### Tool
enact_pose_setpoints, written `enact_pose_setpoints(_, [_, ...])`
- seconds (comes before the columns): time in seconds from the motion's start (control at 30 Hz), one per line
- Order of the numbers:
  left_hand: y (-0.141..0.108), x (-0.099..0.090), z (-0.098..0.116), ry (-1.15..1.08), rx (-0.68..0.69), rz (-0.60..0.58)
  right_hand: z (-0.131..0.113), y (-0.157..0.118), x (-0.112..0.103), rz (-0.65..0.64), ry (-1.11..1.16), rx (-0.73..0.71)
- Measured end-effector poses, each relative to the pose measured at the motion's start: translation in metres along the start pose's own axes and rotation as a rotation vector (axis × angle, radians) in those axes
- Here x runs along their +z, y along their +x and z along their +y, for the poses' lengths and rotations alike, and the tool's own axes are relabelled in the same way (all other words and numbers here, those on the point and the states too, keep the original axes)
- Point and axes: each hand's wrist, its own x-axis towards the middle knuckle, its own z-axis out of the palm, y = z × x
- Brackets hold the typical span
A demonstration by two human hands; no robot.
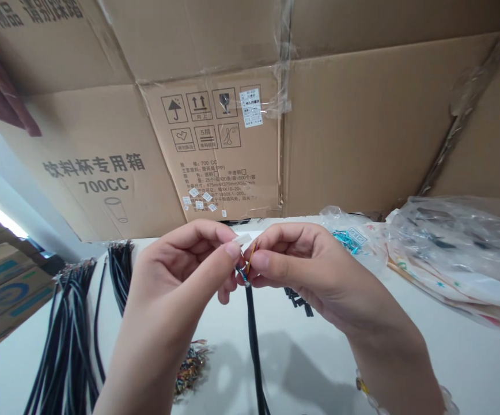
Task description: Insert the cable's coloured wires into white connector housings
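A black cable (253, 334) rises from below to between my hands, its stripped end fanning into thin colored wires (243, 272). My left hand (176, 276) is closed, thumb and forefinger pinching a small whitish, see-through piece (244, 238) just above the wires. Whether it is a connector or a sleeve I cannot tell. My right hand (306, 259) pinches at a thin yellow wire (251, 257) between thumb and fingers, close beside the left fingertips. The fingers partly hide the other wires.
Bundles of black cables (71, 323) lie at the left, near a heap of wire scraps (192, 366). Short black pieces (299, 301) lie behind my right hand. Plastic bags (461, 248), one holding blue bits (348, 241), are at the right. Cardboard (215, 144) walls the back.
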Motion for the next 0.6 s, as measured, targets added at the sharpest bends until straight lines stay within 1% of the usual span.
enact_pose_setpoints(0.27, [-0.0022,0.0057,0.0036,0.043,0.000,0.070,0.0005,0.0006,0.0013,-0.014,0.025,0.003])
enact_pose_setpoints(0.43, [0.0015,0.0003,0.0004,0.020,0.015,0.014,-0.0002,-0.0006,0.0007,0.008,-0.021,-0.011])
enact_pose_setpoints(0.53, [0.0038,-0.0013,-0.0014,0.031,0.016,0.047,-0.0018,-0.0007,0.0014,0.029,-0.027,-0.001])
enact_pose_setpoints(0.6, [0.0039,-0.0011,-0.0019,0.050,0.016,0.039,-0.0029,-0.0004,0.0017,0.035,-0.038,0.003])
